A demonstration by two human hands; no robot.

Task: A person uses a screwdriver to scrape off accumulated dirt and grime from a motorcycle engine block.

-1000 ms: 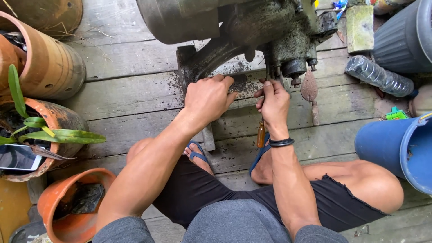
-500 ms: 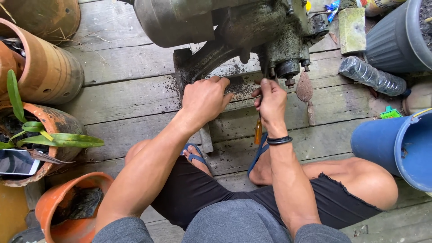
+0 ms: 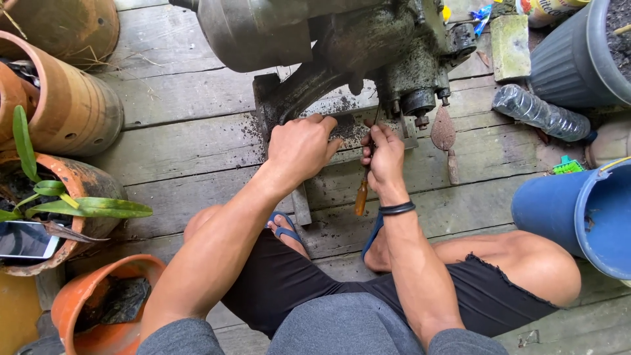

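A grimy, rusted old machine stands on grey wooden planks. My left hand rests palm down on its dirt-covered flat base plate, fingers curled over the plate. My right hand grips a screwdriver with an amber handle, the handle end pointing back toward me and the shaft toward the machine's base. The tip is hidden behind my fingers. A black band circles my right wrist.
Terracotta pots stand at left, one holding a green plant and a phone. A blue bucket, a dark pot, a plastic bottle and a small trowel lie at right. My feet in blue sandals rest below.
My right hand has moved left and slightly down from under the machine's head, taking the screwdriver with it; the handle now tilts more to the left. The left hand stays put.
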